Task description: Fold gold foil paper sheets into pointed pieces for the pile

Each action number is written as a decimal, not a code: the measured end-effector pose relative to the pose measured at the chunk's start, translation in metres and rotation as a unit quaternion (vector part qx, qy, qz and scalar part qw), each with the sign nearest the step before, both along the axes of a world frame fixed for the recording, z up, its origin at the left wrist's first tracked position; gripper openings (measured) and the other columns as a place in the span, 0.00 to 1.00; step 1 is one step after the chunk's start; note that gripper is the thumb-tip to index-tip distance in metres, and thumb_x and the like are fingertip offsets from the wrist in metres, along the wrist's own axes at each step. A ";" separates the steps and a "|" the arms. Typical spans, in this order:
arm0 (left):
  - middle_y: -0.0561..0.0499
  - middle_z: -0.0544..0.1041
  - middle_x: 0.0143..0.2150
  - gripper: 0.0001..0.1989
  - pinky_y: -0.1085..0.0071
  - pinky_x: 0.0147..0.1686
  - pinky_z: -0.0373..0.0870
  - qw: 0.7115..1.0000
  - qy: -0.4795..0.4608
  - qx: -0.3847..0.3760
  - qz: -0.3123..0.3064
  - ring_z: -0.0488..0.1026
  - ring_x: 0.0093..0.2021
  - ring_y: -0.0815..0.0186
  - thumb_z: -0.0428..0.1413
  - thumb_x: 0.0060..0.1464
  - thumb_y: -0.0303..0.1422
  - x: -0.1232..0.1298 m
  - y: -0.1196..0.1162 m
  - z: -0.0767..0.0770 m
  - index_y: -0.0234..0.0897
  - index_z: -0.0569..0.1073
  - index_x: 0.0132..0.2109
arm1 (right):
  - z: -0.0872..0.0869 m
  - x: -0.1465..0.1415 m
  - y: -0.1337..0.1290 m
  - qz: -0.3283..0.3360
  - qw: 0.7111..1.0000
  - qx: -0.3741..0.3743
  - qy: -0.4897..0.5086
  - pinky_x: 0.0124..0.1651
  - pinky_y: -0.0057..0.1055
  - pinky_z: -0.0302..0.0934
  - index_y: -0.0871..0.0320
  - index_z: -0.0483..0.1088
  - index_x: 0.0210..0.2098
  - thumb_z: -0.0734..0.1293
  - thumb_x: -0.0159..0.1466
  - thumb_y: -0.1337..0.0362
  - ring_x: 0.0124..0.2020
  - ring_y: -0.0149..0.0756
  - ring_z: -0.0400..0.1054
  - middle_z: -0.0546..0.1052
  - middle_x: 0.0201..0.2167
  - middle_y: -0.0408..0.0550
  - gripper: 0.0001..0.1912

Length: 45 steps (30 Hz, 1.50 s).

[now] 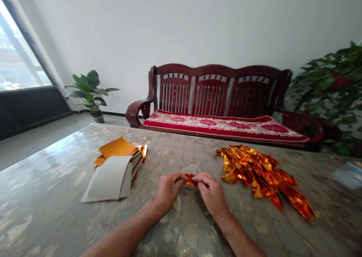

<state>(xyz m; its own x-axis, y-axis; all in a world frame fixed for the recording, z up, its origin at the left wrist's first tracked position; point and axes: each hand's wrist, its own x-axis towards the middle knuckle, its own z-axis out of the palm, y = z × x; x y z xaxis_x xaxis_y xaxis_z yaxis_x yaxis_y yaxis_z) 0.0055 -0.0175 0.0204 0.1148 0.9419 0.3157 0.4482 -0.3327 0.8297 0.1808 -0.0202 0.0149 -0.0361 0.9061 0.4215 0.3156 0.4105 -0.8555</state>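
Between my hands is a small piece of folded gold foil paper (189, 179), pinched at both ends just above the table. My left hand (169, 187) grips its left end between thumb and fingers. The right end is held the same way by my right hand (210, 191). Fingers cover both ends of the piece. To the right lies a heap of shiny folded foil pieces (257, 170), pointed and overlapping. On the left rests a stack of flat paper sheets, with grey backs (109, 177) and a gold face (118, 148) showing.
A patterned cover spreads over the table (181, 219). Clear plastic (349, 174) lies at the right edge. Beyond the table stands a dark red wooden bench (212, 91) with a floral red cushion (209, 123). Potted plants (90, 91) flank the bench.
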 end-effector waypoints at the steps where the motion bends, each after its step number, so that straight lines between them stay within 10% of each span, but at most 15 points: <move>1: 0.56 0.82 0.31 0.10 0.77 0.35 0.67 1.000 0.002 -0.002 0.000 0.78 0.33 0.68 0.54 0.54 0.25 0.000 0.000 0.000 0.41 0.80 0.34 | 0.001 0.000 0.000 -0.002 1.000 0.007 -0.005 0.39 0.31 0.68 0.56 0.77 0.30 0.60 0.60 0.68 0.36 0.37 0.73 0.78 0.33 0.48 0.13; 7: 0.57 0.81 0.29 0.12 0.78 0.33 0.66 1.000 0.024 -0.008 -0.013 0.76 0.31 0.69 0.53 0.52 0.23 0.000 -0.002 0.001 0.41 0.80 0.34 | -0.003 -0.001 0.001 -0.049 0.998 -0.039 -0.034 0.32 0.30 0.65 0.55 0.67 0.29 0.62 0.57 0.68 0.28 0.37 0.71 0.74 0.25 0.43 0.03; 19: 0.56 0.82 0.38 0.11 0.76 0.40 0.70 0.999 0.020 -0.001 -0.039 0.78 0.38 0.67 0.55 0.55 0.25 -0.004 0.000 -0.003 0.42 0.78 0.42 | -0.005 0.014 -0.003 -0.002 0.998 -0.055 -0.011 0.42 0.33 0.69 0.54 0.66 0.43 0.58 0.66 0.61 0.38 0.38 0.74 0.78 0.37 0.47 0.09; 30: 0.55 0.82 0.34 0.11 0.76 0.39 0.71 0.998 0.039 0.039 -0.023 0.78 0.37 0.67 0.54 0.53 0.21 -0.008 0.003 -0.008 0.41 0.79 0.34 | -0.005 0.022 0.000 0.015 0.991 0.090 -0.103 0.51 0.36 0.68 0.55 0.72 0.42 0.57 0.56 0.76 0.46 0.37 0.72 0.77 0.44 0.49 0.20; 45: 0.54 0.81 0.37 0.09 0.75 0.42 0.69 0.996 0.034 0.052 -0.057 0.77 0.39 0.68 0.56 0.56 0.24 -0.009 -0.001 -0.008 0.41 0.78 0.36 | 0.007 0.017 -0.009 0.060 0.962 0.135 -0.230 0.47 0.31 0.68 0.49 0.75 0.43 0.65 0.63 0.69 0.45 0.37 0.72 0.75 0.45 0.47 0.12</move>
